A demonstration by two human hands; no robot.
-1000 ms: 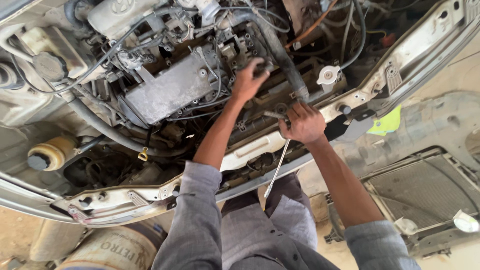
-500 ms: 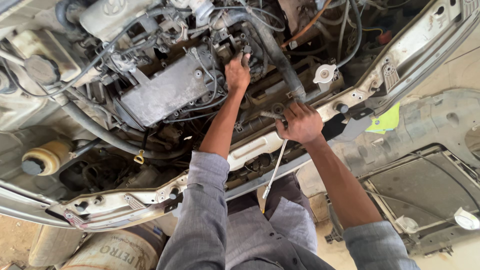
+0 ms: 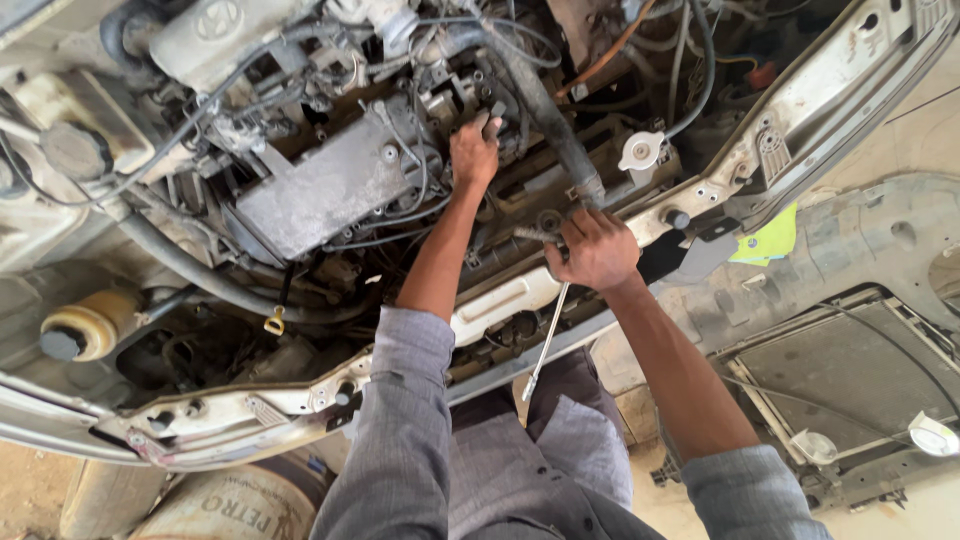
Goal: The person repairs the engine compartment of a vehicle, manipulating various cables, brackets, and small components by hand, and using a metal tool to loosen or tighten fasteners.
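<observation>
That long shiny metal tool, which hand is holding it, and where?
The right hand grips the metal tool at its top end; the shaft hangs down free. The left hand touches engine parts.

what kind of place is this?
Likely a car repair yard or workshop: an open engine bay with hoses, a loose car panel on the ground, and an oil drum below.

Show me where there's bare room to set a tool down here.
Flat grey engine cover, left of the left hand, is bare. So is the panel beyond the right hand holding the wrench. Around the black hose, wires crowd everything.
</observation>
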